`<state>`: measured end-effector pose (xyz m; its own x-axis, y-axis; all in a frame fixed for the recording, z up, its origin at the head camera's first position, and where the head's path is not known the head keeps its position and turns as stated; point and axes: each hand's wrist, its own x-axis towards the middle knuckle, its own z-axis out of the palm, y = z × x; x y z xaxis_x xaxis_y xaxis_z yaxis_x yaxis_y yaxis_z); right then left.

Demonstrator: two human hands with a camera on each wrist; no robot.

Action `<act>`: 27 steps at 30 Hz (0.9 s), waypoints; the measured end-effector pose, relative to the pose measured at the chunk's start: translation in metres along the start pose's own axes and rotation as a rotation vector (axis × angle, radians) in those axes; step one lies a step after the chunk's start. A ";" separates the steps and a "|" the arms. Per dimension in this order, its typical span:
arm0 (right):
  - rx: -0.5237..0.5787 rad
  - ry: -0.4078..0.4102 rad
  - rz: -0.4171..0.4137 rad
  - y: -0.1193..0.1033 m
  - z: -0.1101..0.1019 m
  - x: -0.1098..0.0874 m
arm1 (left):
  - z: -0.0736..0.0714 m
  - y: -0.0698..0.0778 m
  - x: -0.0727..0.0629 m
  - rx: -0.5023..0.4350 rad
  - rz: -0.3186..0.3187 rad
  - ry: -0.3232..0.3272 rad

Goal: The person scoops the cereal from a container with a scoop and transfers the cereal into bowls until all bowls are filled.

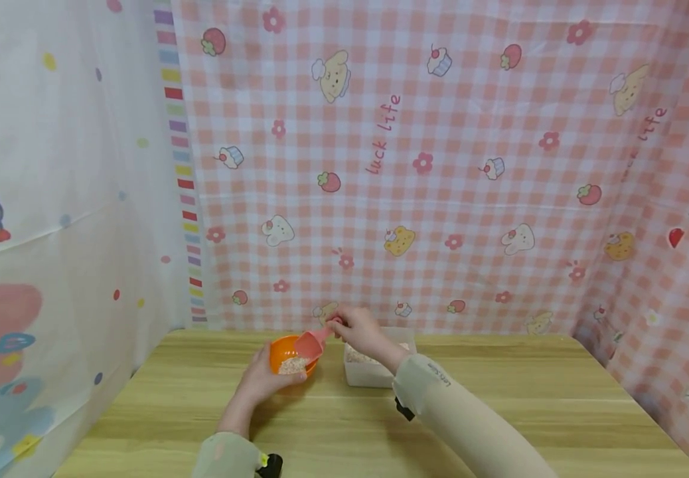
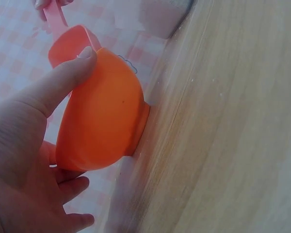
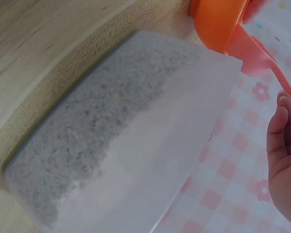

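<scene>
My left hand (image 1: 265, 378) holds an orange bowl (image 2: 104, 111), thumb at the rim and fingers round its far side. In the head view pale flakes like oats (image 1: 293, 366) lie in the bowl, which stands on the wooden table. My right hand (image 1: 361, 332) grips the handle of a pink scoop (image 1: 310, 346). The scoop is tilted over the bowl's rim, its head overlapping the opening in the head view. Beside the bowl, below my right forearm, is a translucent white box (image 3: 184, 111) partly filled with similar flakes (image 3: 87, 131).
The wooden table (image 1: 500, 398) reaches back to a pink checked cloth (image 1: 380, 199) hung behind it. Another patterned cloth (image 1: 81, 199) hangs at the left. A few small crumbs lie on the tabletop near the bowl in the left wrist view.
</scene>
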<state>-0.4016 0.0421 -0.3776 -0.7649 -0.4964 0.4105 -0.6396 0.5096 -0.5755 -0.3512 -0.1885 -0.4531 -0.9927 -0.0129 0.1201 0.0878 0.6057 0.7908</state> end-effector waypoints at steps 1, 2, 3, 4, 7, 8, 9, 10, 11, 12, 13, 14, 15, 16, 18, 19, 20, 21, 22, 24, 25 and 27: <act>-0.005 -0.006 0.000 -0.001 -0.001 0.000 | 0.000 0.000 0.000 0.001 0.001 -0.001; -0.008 -0.010 0.000 -0.001 -0.001 -0.001 | 0.000 0.000 0.000 0.003 0.001 -0.002; -0.004 -0.015 -0.001 -0.001 -0.001 -0.001 | 0.001 0.000 0.000 0.004 0.002 -0.001; -0.002 -0.016 -0.002 -0.001 -0.002 -0.001 | 0.001 0.000 0.000 0.005 0.004 -0.001; 0.003 -0.012 -0.002 -0.001 -0.002 -0.002 | 0.001 -0.001 0.001 0.008 0.009 0.002; 0.005 -0.009 -0.002 0.000 -0.002 -0.002 | 0.001 -0.001 0.001 0.009 0.009 0.002; 0.003 -0.005 0.000 0.001 -0.003 -0.001 | 0.001 -0.002 0.001 0.010 0.009 0.002; 0.005 0.000 0.003 0.001 -0.003 -0.001 | 0.001 -0.002 0.002 0.010 0.008 0.003; 0.012 0.002 0.010 0.002 -0.002 -0.001 | 0.001 -0.002 0.002 0.011 0.008 0.003; 0.015 0.008 0.014 0.003 -0.002 -0.001 | 0.001 -0.003 0.002 0.012 0.006 0.003; 0.023 0.017 0.016 0.005 -0.002 -0.002 | 0.002 -0.003 0.002 0.016 0.008 0.004; 0.032 0.026 0.026 0.006 -0.003 -0.002 | 0.002 -0.003 0.002 0.020 0.009 0.006; 0.051 0.036 0.039 0.008 -0.003 -0.002 | 0.002 -0.003 0.002 0.022 0.011 0.009; 0.078 0.048 0.050 0.009 -0.004 -0.003 | 0.003 -0.003 0.002 0.028 0.014 0.012; 0.141 0.070 0.082 0.012 -0.007 -0.004 | 0.004 -0.003 0.003 0.040 0.019 0.017; 0.183 0.079 0.102 0.013 -0.008 -0.004 | 0.004 -0.003 0.003 0.047 0.021 0.019; 0.224 0.089 0.125 0.014 -0.010 -0.005 | 0.004 -0.003 0.003 0.049 0.019 0.016; 0.260 0.098 0.144 0.015 -0.012 -0.006 | 0.004 -0.002 0.003 0.056 0.018 0.015; 0.296 0.107 0.160 0.016 -0.015 -0.007 | 0.004 -0.002 0.003 0.060 0.018 0.014; 0.359 0.122 0.193 0.017 -0.020 -0.009 | 0.003 0.000 0.002 0.071 0.019 0.014; 0.380 0.129 0.205 0.018 -0.023 -0.010 | 0.002 0.001 0.002 0.076 0.018 0.014; 0.406 0.147 0.218 0.020 -0.030 -0.012 | 0.000 0.003 0.002 0.083 0.024 0.020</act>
<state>-0.4079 0.0793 -0.3732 -0.8994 -0.2889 0.3280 -0.4035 0.2606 -0.8771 -0.3530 -0.1860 -0.4503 -0.9884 -0.0128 0.1514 0.1040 0.6696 0.7354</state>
